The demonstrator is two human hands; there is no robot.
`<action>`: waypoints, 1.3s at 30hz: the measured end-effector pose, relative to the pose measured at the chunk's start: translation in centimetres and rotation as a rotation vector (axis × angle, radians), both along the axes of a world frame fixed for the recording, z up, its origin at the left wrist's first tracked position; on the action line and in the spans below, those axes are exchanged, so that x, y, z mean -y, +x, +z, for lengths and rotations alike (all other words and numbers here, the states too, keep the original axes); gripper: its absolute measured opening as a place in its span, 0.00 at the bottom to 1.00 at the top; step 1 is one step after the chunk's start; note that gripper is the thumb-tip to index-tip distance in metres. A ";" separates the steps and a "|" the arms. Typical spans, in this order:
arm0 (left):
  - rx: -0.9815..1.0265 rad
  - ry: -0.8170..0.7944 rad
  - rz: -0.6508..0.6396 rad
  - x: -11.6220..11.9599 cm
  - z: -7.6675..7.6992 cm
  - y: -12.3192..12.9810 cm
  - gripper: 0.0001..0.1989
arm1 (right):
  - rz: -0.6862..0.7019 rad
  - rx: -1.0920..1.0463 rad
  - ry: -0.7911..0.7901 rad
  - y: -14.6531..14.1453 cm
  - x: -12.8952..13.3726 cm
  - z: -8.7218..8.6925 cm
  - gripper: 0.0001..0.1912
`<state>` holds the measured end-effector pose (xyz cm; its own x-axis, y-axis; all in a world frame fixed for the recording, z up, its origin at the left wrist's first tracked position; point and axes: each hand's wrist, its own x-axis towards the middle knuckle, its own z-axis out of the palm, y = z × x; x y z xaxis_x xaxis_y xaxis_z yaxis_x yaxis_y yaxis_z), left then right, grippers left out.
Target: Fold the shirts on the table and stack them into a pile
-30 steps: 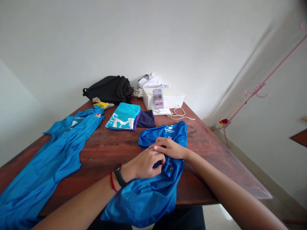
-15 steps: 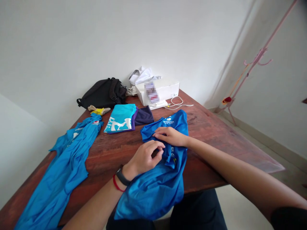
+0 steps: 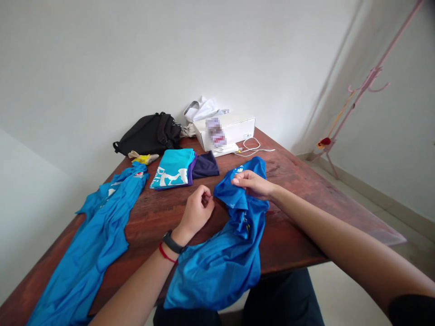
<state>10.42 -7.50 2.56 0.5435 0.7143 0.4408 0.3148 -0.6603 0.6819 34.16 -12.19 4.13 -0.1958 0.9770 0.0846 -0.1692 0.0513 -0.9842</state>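
**A:** What moved?

**B:** The left hand [image 3: 196, 210] came off the shiny bright blue shirt [image 3: 217, 276]. It now hangs over the brown wooden tabletop [image 3: 299, 203], just beside the shirt. The right hand [image 3: 253, 184] went up to the top end of the shirt.

**A:** What are the fingers doing?

**B:** On the left hand, they curl in, and the thumb and first finger press together. They pinch nothing that I can see. On the right hand, they pinch the top edge of the shirt and lift it a little.

**A:** Where is that shirt?

**B:** It lies in a bunched-up heap at the near side of the tabletop, and part of it hangs off the edge.

**A:** What looks done?

**B:** A flat folded stack of teal cloth with white print [image 3: 171, 170] sits on a purple layer. A folded dark navy cloth [image 3: 205, 166] lies right next to it.

**A:** And what is left?

**B:** The shirt in the right hand is not folded. A long loose blue shirt [image 3: 90, 240] also lies spread out on the left of the tabletop.
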 end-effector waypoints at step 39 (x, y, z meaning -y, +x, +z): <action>0.130 0.009 -0.304 1.8 1.8 -0.5 0.05 | 0.133 0.420 0.099 -1.6 1.2 1.4 0.24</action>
<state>9.90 -9.32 4.37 0.6702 0.5238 0.5258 0.0135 -0.7169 0.6971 32.54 -13.38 5.57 -0.3567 0.9321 0.0632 0.2321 0.1539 -0.9604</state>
